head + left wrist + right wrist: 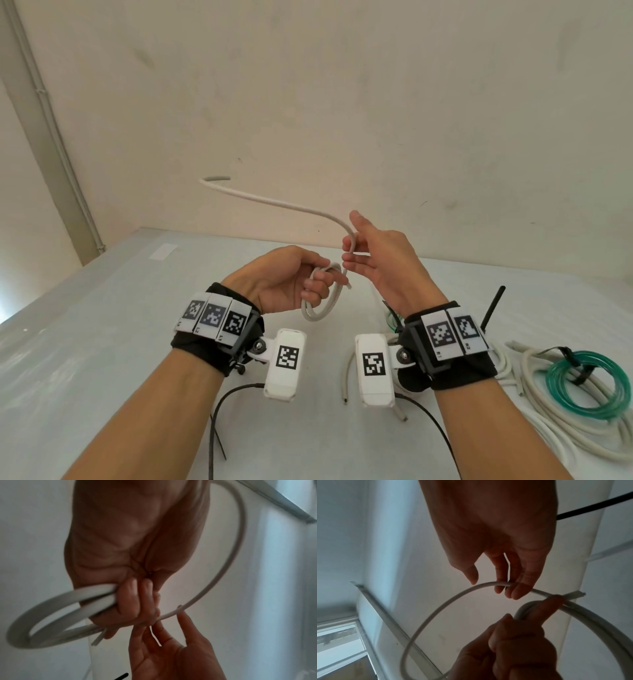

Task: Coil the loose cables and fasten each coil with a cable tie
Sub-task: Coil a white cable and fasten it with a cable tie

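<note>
At centre frame we find the left hand [284, 277] raised above the bench [102, 342], fingers curled round a small coil of white cable [320, 301]. The right hand [380, 253] pinches the same cable's free length, which arcs toward the upper left. At lower right, a tied green tubing coil [589, 387] rests on loose white cables [548, 428].
</note>
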